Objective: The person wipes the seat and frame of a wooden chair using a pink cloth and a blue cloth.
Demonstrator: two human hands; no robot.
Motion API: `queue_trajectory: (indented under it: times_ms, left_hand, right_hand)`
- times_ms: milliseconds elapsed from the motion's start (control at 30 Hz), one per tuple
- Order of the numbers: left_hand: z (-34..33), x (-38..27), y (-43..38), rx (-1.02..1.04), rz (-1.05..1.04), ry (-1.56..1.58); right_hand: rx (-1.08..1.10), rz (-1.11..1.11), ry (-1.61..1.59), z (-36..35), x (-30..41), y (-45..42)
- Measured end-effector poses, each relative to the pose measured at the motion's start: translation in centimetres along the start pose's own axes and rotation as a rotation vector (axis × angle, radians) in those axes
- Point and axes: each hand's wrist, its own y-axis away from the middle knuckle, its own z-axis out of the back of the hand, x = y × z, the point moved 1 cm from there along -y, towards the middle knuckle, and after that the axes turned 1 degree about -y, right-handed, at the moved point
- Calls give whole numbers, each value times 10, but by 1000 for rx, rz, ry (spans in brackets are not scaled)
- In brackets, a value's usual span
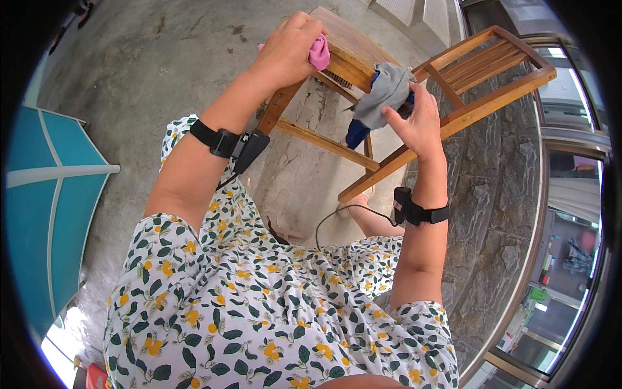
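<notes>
A wooden chair (351,54) stands before me, with its slatted backrest to the right. My left hand (291,51) is closed around a crumpled pink cloth (319,52) at the near left corner of the seat. At the seat's right end, a grey cloth (386,90) hangs bunched against the edge. Dark blue fabric (357,133) shows below and behind the grey; I cannot tell whether both are one piece. My right hand (420,119) has thumb and fingers around the right side of this bundle, partly hidden by it.
Textured dark stone tiles (486,219) line the right side, below framed glass windows (573,194). A teal panelled object with white ribs (63,170) is at left. Concrete steps (418,19) lie beyond the chair. A black cable (318,228) runs from my right wrist strap (427,214).
</notes>
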Motion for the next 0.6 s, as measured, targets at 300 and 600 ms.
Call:
queue_trajectory:
  times_ms: [300,600]
  left_hand:
    - [-1,-4,-2,14,-12,-36]
    - [-4,4,0,-1,10,5]
  right_hand:
    - [-298,16,27,-33,8,-7]
    - [-501,-398,-1090,43,-9,-43]
